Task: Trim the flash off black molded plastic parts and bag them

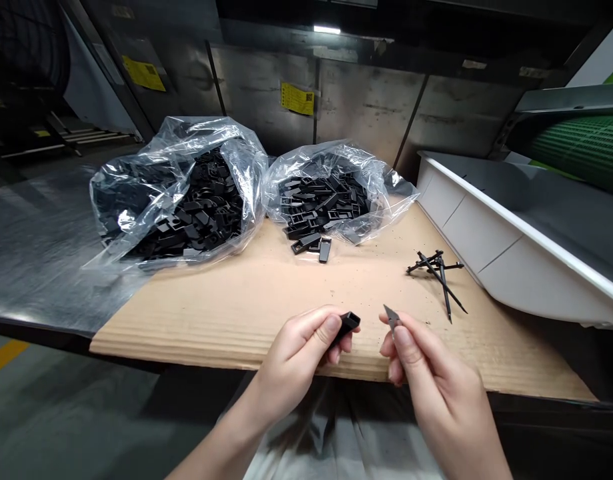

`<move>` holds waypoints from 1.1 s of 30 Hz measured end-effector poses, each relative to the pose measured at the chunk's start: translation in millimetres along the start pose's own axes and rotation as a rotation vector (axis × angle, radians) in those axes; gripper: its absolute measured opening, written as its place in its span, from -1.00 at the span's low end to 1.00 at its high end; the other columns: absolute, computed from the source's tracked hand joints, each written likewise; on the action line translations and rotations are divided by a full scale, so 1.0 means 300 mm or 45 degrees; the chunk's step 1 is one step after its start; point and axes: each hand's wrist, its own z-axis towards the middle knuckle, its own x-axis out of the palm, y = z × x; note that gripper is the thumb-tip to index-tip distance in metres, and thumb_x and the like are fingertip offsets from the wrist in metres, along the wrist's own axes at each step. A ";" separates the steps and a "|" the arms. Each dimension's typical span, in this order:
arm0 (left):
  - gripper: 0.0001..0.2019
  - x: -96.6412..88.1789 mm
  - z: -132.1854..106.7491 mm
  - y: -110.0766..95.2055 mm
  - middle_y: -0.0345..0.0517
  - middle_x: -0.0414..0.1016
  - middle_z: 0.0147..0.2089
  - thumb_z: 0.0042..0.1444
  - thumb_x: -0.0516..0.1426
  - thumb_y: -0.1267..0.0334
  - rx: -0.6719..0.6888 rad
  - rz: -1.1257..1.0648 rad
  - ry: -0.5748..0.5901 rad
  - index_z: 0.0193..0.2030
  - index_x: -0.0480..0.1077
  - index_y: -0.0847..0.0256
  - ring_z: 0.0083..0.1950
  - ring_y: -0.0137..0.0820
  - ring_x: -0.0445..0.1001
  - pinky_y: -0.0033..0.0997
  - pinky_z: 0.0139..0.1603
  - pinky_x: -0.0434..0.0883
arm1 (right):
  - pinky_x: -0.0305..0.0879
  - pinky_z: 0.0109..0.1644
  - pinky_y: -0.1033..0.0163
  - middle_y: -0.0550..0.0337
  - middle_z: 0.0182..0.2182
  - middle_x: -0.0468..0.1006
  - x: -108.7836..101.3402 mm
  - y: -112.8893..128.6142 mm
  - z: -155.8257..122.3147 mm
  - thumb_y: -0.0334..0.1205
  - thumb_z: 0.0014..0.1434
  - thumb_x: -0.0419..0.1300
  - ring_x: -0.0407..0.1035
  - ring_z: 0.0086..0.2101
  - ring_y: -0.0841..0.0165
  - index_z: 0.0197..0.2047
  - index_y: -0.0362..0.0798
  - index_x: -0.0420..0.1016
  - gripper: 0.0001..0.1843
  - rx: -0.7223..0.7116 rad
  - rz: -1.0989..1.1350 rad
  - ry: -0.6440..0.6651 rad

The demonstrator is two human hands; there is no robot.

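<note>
My left hand (293,353) pinches a short black hollow plastic piece (348,323) between thumb and fingers, its square open end facing right. My right hand (426,363) grips a small pointed grey piece (391,317) between thumb and forefinger, its tip pointing up and left. The two held pieces are apart, with a small gap between them. Both hands are over the front edge of a corrugated cardboard sheet (266,320). Several long black pointed spikes (436,275) lie crossed on the cardboard to the right, beyond my right hand.
Two open clear plastic bags, one of black curved parts (201,207) and one of black rectangular parts (326,200), stand at the back. A few black pieces (325,250) lie loose before them. A white bin (516,240) runs along the right edge, with steel wall panels (366,100) behind.
</note>
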 end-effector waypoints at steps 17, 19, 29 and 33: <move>-0.82 -0.004 0.006 -0.005 -0.18 0.38 -0.18 0.18 0.02 0.41 0.318 0.265 -0.011 -0.16 0.39 0.12 -0.10 -0.41 0.33 -0.57 -0.08 0.24 | 0.06 -0.58 0.39 0.31 -0.67 0.20 0.020 0.015 0.011 -0.14 0.19 -0.03 0.12 -0.63 0.47 -0.45 -0.01 0.36 -0.74 -0.116 -0.152 0.127; -0.82 -0.004 0.006 -0.005 -0.16 0.39 -0.18 0.17 0.02 0.41 0.309 0.272 -0.019 -0.17 0.40 0.13 -0.10 -0.39 0.33 -0.55 -0.08 0.24 | 0.06 -0.58 0.39 0.30 -0.67 0.19 0.021 0.016 0.010 -0.13 0.19 -0.03 0.11 -0.64 0.47 -0.48 -0.01 0.33 -0.73 -0.097 -0.127 0.151; -0.81 0.001 0.001 -0.006 -0.16 0.39 -0.20 0.15 0.04 0.46 0.319 0.270 -0.030 -0.18 0.41 0.15 -0.14 -0.40 0.35 -0.57 -0.11 0.26 | 0.05 -0.56 0.40 0.33 -0.67 0.17 0.012 0.027 0.012 -0.12 0.20 -0.05 0.11 -0.63 0.48 -0.47 -0.01 0.33 -0.72 -0.075 -0.109 0.248; -0.82 0.000 0.004 -0.003 -0.15 0.39 -0.19 0.15 0.04 0.43 0.319 0.279 -0.031 -0.18 0.41 0.15 -0.11 -0.39 0.34 -0.56 -0.09 0.25 | 0.04 -0.57 0.40 0.33 -0.68 0.16 0.009 0.029 0.005 -0.12 0.19 -0.05 0.10 -0.64 0.48 -0.58 -0.02 0.22 -0.66 -0.103 -0.102 0.284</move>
